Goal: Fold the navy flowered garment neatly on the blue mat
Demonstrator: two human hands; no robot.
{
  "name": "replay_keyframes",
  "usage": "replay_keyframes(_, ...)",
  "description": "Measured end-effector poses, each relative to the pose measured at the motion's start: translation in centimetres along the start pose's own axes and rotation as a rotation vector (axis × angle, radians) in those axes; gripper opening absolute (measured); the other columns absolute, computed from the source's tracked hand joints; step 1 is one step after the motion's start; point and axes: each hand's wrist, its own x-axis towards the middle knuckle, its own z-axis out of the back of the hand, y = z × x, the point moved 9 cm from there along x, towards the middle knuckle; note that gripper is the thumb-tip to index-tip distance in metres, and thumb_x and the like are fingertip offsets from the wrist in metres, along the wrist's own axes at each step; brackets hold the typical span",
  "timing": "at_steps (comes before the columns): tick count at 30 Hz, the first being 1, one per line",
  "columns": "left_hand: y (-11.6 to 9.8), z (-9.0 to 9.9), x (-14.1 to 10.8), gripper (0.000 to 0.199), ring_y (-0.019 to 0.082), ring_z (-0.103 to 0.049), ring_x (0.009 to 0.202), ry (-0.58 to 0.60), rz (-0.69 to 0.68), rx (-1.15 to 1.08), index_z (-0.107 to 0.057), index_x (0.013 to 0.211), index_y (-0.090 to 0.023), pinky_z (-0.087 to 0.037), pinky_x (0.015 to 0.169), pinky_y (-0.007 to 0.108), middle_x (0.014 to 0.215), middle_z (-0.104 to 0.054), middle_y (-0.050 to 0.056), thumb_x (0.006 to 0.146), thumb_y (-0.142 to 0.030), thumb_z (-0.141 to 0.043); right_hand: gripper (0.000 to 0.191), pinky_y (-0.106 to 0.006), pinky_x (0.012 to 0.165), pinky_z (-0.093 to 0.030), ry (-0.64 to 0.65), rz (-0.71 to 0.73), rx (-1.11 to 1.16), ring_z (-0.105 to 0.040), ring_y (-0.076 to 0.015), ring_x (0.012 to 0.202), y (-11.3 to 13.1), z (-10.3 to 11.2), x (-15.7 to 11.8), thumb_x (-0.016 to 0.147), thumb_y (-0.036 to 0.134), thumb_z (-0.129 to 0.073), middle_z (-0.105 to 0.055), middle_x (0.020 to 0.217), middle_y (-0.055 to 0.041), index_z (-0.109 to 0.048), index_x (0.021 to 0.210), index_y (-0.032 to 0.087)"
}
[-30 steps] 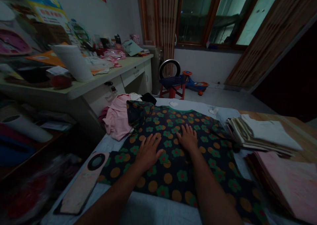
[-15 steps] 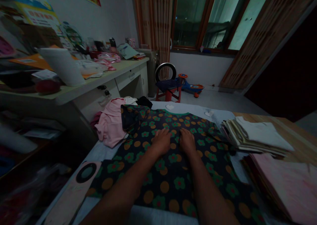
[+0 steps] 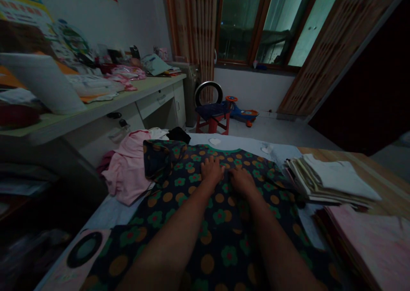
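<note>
We locate the dark floral shirt (image 3: 221,216) spread across the pale blue sheet (image 3: 112,214), its green-trimmed neckline lying near the sheet's far edge. The lower part of the shirt runs out of view at the bottom.

We rest the left hand (image 3: 212,170) on the upper chest of the shirt, palm down, fingers spread, with nothing gripped. We place the right hand (image 3: 242,180) just beside it, fingers bent inward on the same fabric; we cannot tell whether they pinch any cloth. A narrow gap separates the hands.

Clearances, left side: the raised sleeve, cuff gaping, sits against the crumpled pink garment (image 3: 131,167). Nearer us, the shirt meets a flat pale pink object (image 3: 77,257) bearing a black ring.

Clearances, right side: the other sleeve reaches close to the folded stack topped with white cloth (image 3: 344,177). A strip of sheet shows between the shirt and the pink-topped folded stack (image 3: 374,239). Bare wood (image 3: 387,171) extends beyond the white-topped stack.

Beyond the far edge we see pale floor (image 3: 272,130), a red stool (image 3: 213,125) and a blue and orange ride-on toy (image 3: 243,113). A cluttered desk (image 3: 162,83) lines the left wall; a wood-framed window (image 3: 272,30) stands between patterned curtains (image 3: 195,26).
</note>
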Motion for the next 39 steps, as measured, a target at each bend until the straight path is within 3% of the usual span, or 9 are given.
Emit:
replay_keyframes(7,0.5,-0.5,0.3,0.036,0.030,-0.048,0.115,-0.065,-0.028,-0.032,-0.058,0.119,-0.021,-0.037,0.102,0.047,0.120,-0.056,0.012,0.092,-0.043,-0.054,0.016,-0.033,0.086,-0.041,-0.115,-0.004,0.026,-0.054,-0.0224,0.104,-1.5,0.0,2.7,0.092,0.027,-0.052,-0.061,0.111,-0.0077,-0.064,0.103,0.022)
replay_keyframes(13,0.1,-1.2,0.2,0.045,0.029,-0.045,0.120,-0.027,-0.168,-0.064,-0.055,0.128,-0.023,-0.028,0.111,0.048,0.127,-0.055,0.010,0.090,-0.047,-0.055,0.019,-0.036,0.088,-0.040,-0.252,-0.040,0.012,-0.051,-0.0249,0.107,-2.2,-0.3,2.5,0.093,0.029,-0.051,-0.060,0.113,-0.0089,-0.062,0.107,0.022)
replay_keyframes(20,-0.1,-2.3,0.2,0.073,0.037,-0.035,0.134,0.053,-0.210,-0.079,-0.048,0.140,-0.029,-0.018,0.116,0.058,0.146,-0.046,0.009,0.078,-0.066,-0.059,0.026,-0.033,0.091,-0.039,-0.282,-0.126,0.121,-0.049,-0.0251,0.115,-4.3,-0.4,3.4,0.087,0.017,-0.050,-0.061,0.116,-0.0099,-0.066,0.107,0.021)
replay_keyframes(25,0.0,-3.2,0.5,0.083,0.038,-0.021,0.145,0.162,-0.192,-0.064,-0.040,0.146,-0.032,-0.011,0.117,0.061,0.156,-0.035,0.008,0.076,-0.074,-0.054,0.026,-0.026,0.086,-0.041,-0.180,-0.162,0.188,-0.061,-0.0193,0.099,-7.2,0.7,6.2,0.085,0.014,-0.048,-0.069,0.102,-0.0076,-0.070,0.096,0.018)
replay_keyframes(29,0.0,-3.5,0.6,0.087,0.037,-0.016,0.148,0.213,-0.196,-0.064,-0.037,0.148,-0.033,-0.007,0.118,0.061,0.158,-0.031,0.007,0.074,-0.078,-0.050,0.031,-0.026,0.087,-0.042,-0.271,-0.311,0.147,-0.062,-0.0210,0.104,-11.3,3.1,8.0,0.090,0.018,-0.044,-0.070,0.112,-0.0104,-0.070,0.107,0.016)
replay_keyframes(33,-0.1,-3.5,0.7,0.091,0.037,-0.014,0.148,0.243,-0.195,-0.057,-0.036,0.149,-0.032,-0.006,0.118,0.061,0.160,-0.028,0.008,0.073,-0.081,-0.048,0.040,-0.028,0.091,-0.043,-0.283,-0.444,0.142,-0.061,-0.0229,0.112,-14.1,2.9,8.9,0.093,0.025,-0.043,-0.066,0.123,-0.0139,-0.063,0.126,0.014)
replay_keyframes(39,-0.3,-3.6,0.6,0.096,0.039,-0.009,0.149,0.255,-0.188,-0.043,-0.033,0.150,-0.033,-0.005,0.117,0.063,0.161,-0.025,0.009,0.071,-0.083,-0.049,0.041,-0.030,0.086,-0.044,-0.240,-0.462,0.090,-0.062,-0.0225,0.108,-14.3,1.9,9.0,0.098,0.028,-0.033,-0.064,0.119,-0.0143,-0.067,0.117,0.018)
